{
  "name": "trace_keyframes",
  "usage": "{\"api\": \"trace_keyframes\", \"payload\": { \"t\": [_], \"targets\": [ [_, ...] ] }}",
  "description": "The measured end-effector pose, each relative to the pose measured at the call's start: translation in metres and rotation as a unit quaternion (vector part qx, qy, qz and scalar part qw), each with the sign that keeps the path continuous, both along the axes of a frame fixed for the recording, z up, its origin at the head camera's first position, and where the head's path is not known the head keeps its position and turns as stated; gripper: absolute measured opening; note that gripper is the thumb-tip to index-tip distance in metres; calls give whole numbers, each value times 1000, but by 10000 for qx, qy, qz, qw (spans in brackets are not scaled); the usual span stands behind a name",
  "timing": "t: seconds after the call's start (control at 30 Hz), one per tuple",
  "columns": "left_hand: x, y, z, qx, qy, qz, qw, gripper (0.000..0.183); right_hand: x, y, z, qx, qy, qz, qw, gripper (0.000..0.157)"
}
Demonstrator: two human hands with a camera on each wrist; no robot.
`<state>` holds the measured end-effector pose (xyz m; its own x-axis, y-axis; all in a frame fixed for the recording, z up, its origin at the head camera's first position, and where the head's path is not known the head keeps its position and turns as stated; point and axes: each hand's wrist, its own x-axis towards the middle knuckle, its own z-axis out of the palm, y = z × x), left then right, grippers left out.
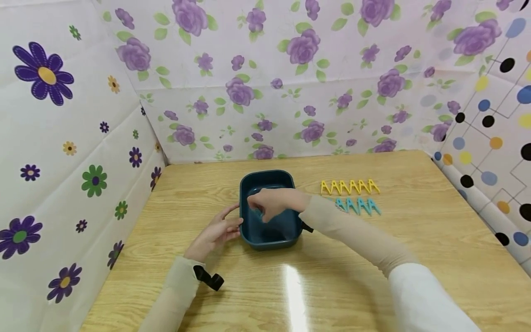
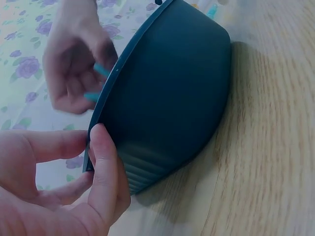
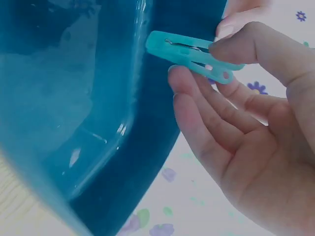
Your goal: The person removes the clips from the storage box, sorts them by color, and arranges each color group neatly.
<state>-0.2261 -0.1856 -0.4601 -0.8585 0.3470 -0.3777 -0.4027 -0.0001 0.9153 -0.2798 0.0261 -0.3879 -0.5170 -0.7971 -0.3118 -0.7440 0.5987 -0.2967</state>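
A dark blue-green rectangular plastic bin stands upright on the wooden table. At its left side my left hand holds the rim; in the left wrist view the thumb and fingers pinch the wall of the bin. My right hand is over the bin's inside. Between its thumb and fingers it pinches a turquoise clothespin, plain in the right wrist view, its nose close to the bin's inner wall. From the head, the fingers mostly hide this clothespin.
Right of the bin, several yellow clothespins lie in a row, with a row of several turquoise clothespins in front. Flowered and dotted cloth walls border the table at the back and sides.
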Motion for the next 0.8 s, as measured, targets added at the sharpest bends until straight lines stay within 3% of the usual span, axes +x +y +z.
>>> {"api": "trace_keyframes", "payload": {
  "t": [0.23, 0.43, 0.6, 0.8],
  "targets": [
    [1, 3, 0, -43, 53, 90, 9999, 64, 16, 40, 3, -1148, -91, -92, 9933, 28],
    [0, 5, -2, 31, 102, 145, 9998, 65, 25, 75, -7, -2388, 268, -472, 9695, 26],
    [-2, 7, -2, -86, 115, 178, 9997, 65, 35, 99, -24, -3229, 350, -1383, 9356, 27],
    [-2, 7, 1, -168, 80, 215, 9996, 64, 48, 118, -47, -3994, -123, -2803, 8728, 33]
  ]
}}
